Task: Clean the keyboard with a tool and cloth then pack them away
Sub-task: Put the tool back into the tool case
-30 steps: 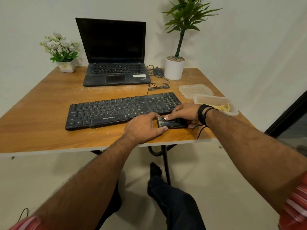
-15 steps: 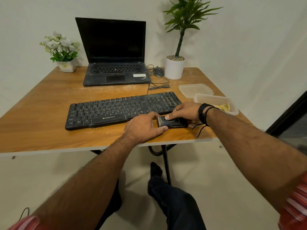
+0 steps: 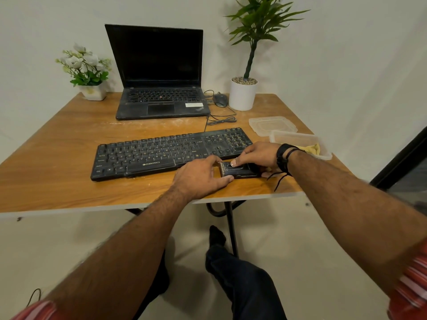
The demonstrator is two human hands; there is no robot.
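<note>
Both my hands hold the black tool [image 3: 239,170] flat on the table [image 3: 69,144], just beside the keyboard [image 3: 171,152]: right hand [image 3: 258,155] thumb on top, left hand [image 3: 202,177] gripping its end. Risk: tool slips off near edge.

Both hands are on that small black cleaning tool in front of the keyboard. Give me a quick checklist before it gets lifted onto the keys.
1. Tool held: the right hand grips the black tool, thumb pressed on its top. Ok.
2. Left hand touches the tool's bristled end; whether it grips is cannot tell.
3. Tool on the table, near its front edge, not overhanging. Ok.
4. Keyboard lies flat, keys unobstructed apart from the right hand's corner; dust shows. Ok.
5. Yellow cloth sits in the open container, lid beside it. Ok.
6. Tool switched on: cannot tell.
</note>
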